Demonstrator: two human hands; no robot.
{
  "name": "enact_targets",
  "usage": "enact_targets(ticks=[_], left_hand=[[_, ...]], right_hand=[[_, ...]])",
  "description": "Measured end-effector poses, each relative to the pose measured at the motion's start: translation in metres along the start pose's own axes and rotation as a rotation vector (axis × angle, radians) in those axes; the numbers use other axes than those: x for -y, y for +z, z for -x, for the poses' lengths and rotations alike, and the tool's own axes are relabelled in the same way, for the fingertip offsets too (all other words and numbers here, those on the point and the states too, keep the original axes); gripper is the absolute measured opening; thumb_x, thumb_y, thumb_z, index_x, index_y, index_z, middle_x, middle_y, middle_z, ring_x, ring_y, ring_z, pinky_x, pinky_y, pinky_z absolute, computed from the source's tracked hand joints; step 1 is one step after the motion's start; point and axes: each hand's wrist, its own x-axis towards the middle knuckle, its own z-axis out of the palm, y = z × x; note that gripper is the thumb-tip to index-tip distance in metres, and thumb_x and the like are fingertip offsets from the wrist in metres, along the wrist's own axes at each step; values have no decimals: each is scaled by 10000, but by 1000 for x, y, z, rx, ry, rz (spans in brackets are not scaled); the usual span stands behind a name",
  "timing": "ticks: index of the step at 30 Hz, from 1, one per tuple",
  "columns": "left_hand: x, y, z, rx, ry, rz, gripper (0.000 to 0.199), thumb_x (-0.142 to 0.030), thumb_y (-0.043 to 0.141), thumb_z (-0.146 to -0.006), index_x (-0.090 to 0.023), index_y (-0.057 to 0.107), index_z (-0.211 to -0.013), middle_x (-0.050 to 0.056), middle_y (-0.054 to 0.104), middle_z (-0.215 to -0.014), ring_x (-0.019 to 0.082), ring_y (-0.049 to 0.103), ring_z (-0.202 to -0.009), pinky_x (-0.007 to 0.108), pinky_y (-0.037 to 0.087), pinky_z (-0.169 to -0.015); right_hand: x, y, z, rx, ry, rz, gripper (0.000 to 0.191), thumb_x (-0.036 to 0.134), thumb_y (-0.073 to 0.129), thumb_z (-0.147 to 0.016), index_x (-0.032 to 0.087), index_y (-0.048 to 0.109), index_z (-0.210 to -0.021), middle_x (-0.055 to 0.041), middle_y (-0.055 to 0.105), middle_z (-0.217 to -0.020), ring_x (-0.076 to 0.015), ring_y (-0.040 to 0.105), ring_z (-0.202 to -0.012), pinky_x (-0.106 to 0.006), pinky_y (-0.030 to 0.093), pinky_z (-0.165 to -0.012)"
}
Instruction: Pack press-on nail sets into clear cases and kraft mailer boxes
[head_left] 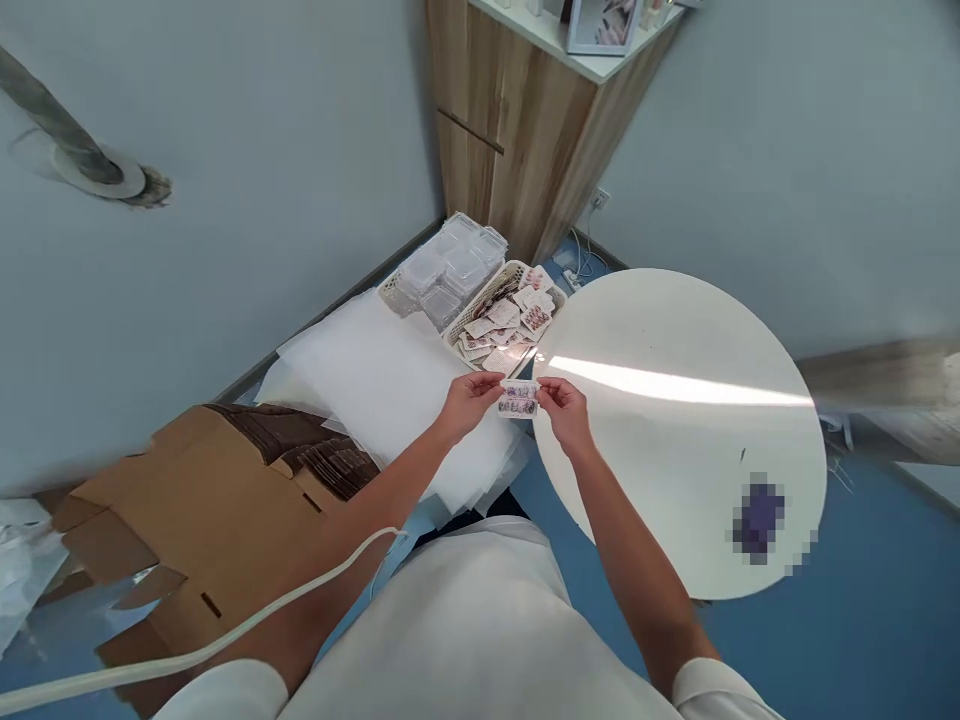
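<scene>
A small patterned card [518, 398] with two rows of dark and pinkish shapes is held up between my hands. My left hand [470, 402] pinches its left edge, and my right hand [565, 408] pinches its right edge. Just beyond them stands a cream basket [452, 335] heaped with similar cards [504, 314]. Beside it on the left, another basket [391, 292] holds stacked clear plastic boxes [451, 262].
A round white table [675, 330] stands on the right with a blurred purple item [759, 517] on it. White sheets [390, 375] and flattened cardboard [217, 500] lie left. A wooden cabinet [517, 120] stands ahead; a pale cord [247, 625] crosses the lower left.
</scene>
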Motion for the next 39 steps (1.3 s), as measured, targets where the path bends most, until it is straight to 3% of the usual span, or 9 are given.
enact_targets(ticks=[4, 9, 14, 17, 21, 27, 32, 36, 39], left_hand=[[24, 21, 35, 154, -40, -25, 395, -256, 714, -565, -143, 619, -931, 11, 584, -790, 90, 554, -647, 268, 451, -664], [46, 56, 67, 293, -145, -29, 477, -236, 740, -542, -148, 581, -983, 18, 580, -832, 100, 565, -693, 283, 465, -685], [65, 91, 93, 486, -307, 3, 453, -311, 709, -610, -153, 576, -1013, 55, 625, -873, 115, 581, -743, 295, 462, -731], [79, 114, 103, 619, -358, -86, 411, -344, 713, -601, -144, 619, -947, 59, 649, -857, 123, 585, -733, 296, 456, -732], [97, 148, 109, 654, -318, -195, 360, -360, 713, -592, -119, 652, -852, 61, 663, -790, 132, 584, -706, 318, 453, -752], [107, 186, 103, 696, -184, -344, 339, -340, 662, -645, -134, 652, -914, 61, 667, -840, 140, 588, -730, 302, 455, -748], [106, 206, 89, 634, 55, -641, 277, -307, 530, -727, -159, 655, -925, 32, 661, -748, 135, 573, -663, 266, 453, -661], [99, 220, 83, 679, 152, -856, 284, -300, 470, -754, -177, 655, -932, 20, 657, -728, 139, 572, -669, 246, 440, -648], [91, 234, 83, 738, 217, -923, 265, -302, 476, -754, -214, 664, -919, 16, 661, -768, 146, 573, -692, 239, 428, -656]], right_hand=[[-7, -34, 68, -57, 77, -76, 267, 321, 621, -654, 198, 615, -891, 16, 533, -718, -92, 496, -625, -258, 434, -600], [-20, -72, 138, -134, 163, -136, 267, 328, 636, -650, 194, 615, -880, 13, 543, -747, -85, 515, -609, -268, 450, -610], [-35, -108, 182, -284, 178, -207, 290, 354, 654, -623, 193, 610, -860, 9, 569, -747, -76, 510, -560, -273, 453, -593], [-42, -129, 198, -415, 157, -243, 308, 358, 660, -613, 199, 607, -872, 21, 555, -724, -71, 510, -545, -274, 455, -595], [-47, -161, 211, -500, 118, -229, 326, 372, 654, -617, 195, 616, -889, 11, 565, -737, -76, 519, -546, -280, 455, -599], [-57, -208, 210, -488, 98, -178, 332, 397, 638, -628, 197, 629, -892, -11, 599, -756, -108, 552, -591, -294, 453, -617], [-61, -241, 194, -277, 176, -21, 321, 431, 624, -637, 181, 652, -837, -40, 644, -764, -144, 579, -690, -291, 438, -653], [-60, -255, 179, -119, 152, -2, 347, 424, 619, -640, 180, 644, -886, -43, 651, -798, -128, 563, -656, -277, 438, -628], [-58, -260, 173, -105, 119, 3, 324, 418, 611, -644, 175, 649, -856, -26, 636, -726, -113, 536, -607, -261, 435, -593]])
